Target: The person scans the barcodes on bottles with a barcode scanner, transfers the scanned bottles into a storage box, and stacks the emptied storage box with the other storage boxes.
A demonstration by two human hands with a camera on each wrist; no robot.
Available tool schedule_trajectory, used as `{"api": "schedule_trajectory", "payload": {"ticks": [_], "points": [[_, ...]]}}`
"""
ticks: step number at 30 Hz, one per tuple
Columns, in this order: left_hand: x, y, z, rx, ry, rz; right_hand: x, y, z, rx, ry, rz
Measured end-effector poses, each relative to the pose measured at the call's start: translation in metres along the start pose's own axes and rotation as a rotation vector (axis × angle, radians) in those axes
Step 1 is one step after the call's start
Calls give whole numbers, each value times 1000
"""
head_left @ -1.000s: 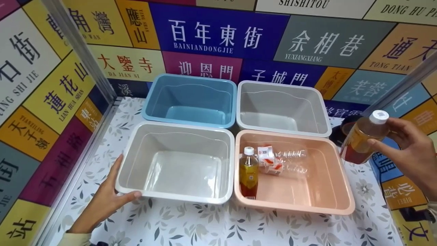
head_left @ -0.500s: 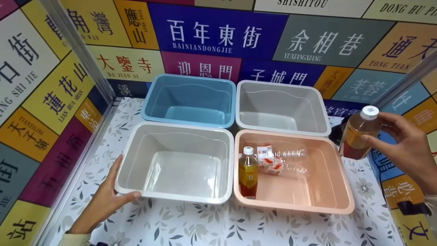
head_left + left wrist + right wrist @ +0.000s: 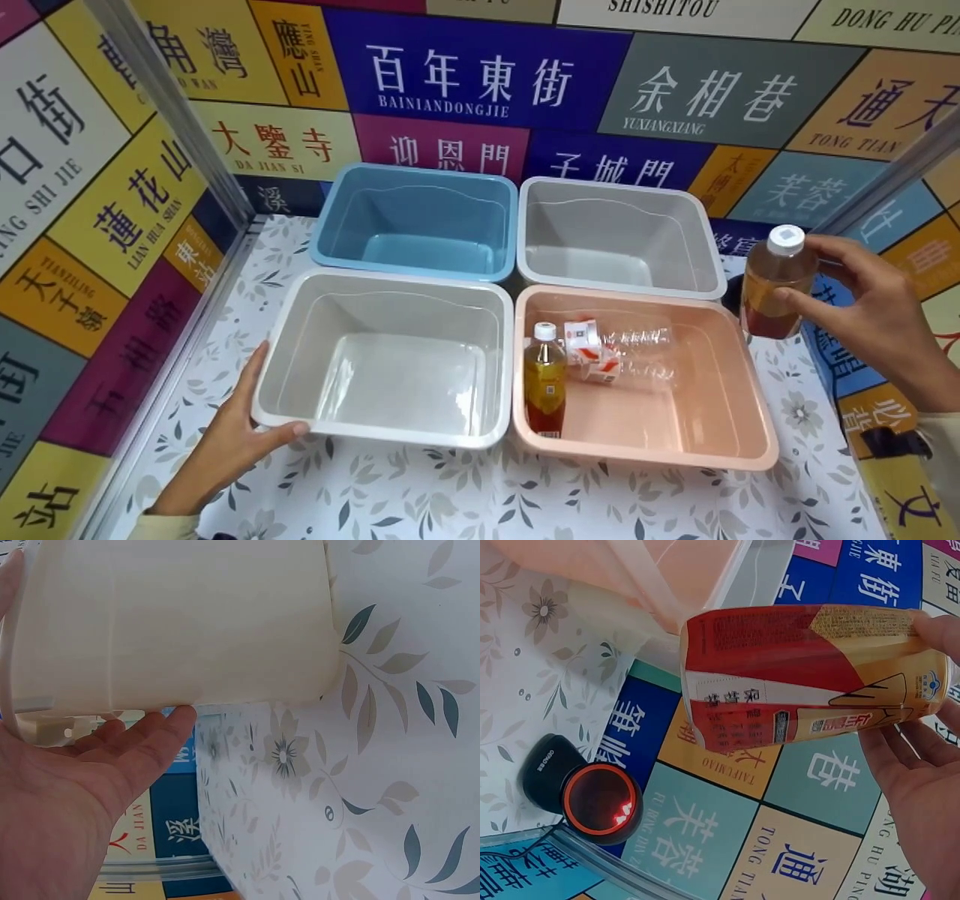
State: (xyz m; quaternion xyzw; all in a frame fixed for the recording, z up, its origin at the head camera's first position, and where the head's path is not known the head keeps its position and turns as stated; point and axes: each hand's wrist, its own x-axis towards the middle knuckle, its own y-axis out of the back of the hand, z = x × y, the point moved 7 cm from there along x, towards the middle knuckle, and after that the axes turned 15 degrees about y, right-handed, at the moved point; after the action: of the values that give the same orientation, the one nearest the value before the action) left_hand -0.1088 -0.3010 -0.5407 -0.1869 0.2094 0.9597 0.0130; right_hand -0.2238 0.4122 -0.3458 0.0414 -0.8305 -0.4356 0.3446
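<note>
In the head view my right hand (image 3: 870,300) grips a bottle of amber drink (image 3: 776,289) with a white cap, tilted slightly, just beyond the right rim of the peach bin. In the right wrist view the bottle's red-and-gold label (image 3: 780,675) faces the camera. My left hand (image 3: 225,427) rests at the near left corner of the pale grey bin (image 3: 390,439), thumb along the front rim, straight fingers against the side. A similar bottle (image 3: 546,382) stands upright inside the peach bin (image 3: 645,454), beside two clear empty plastic bottles (image 3: 637,337) lying down.
Behind stand a blue bin (image 3: 420,259) and another grey bin (image 3: 622,281). A black scanner (image 3: 585,787) with a glowing red ring stands on the floral tablecloth (image 3: 420,495) at the right. Panels with printed signs (image 3: 480,67) enclose the back and sides.
My right hand has moved left and slightly up with the drink bottle, closer to the peach bin, and the bottle has become more upright. My left hand and the bins stay put.
</note>
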Motion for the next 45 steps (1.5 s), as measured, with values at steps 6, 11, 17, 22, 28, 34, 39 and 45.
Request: {"api": "schedule_trajectory", "payload": {"ticks": [6,11,17,22,28,34,39,45], "points": [[2,0,4,0,-13,6,6,-2,-2,-39,23,-13],[1,-1,4,-11,-19,4,13,-5,-7,-78,62,-33],[0,-1,2,-16,7,4,21,-8,-13,-74,113,-41],[-2,1,-3,6,30,11,28,-13,-16,-36,152,-53],[-4,3,-8,17,70,11,34,-22,-16,-57,137,-76],[-1,0,-5,18,73,3,34,-24,-17,-58,123,-86],[2,-1,-3,38,75,1,33,-24,-21,-61,183,-85],[3,0,-7,42,115,-16,40,-28,-24,-60,202,-104]]}}
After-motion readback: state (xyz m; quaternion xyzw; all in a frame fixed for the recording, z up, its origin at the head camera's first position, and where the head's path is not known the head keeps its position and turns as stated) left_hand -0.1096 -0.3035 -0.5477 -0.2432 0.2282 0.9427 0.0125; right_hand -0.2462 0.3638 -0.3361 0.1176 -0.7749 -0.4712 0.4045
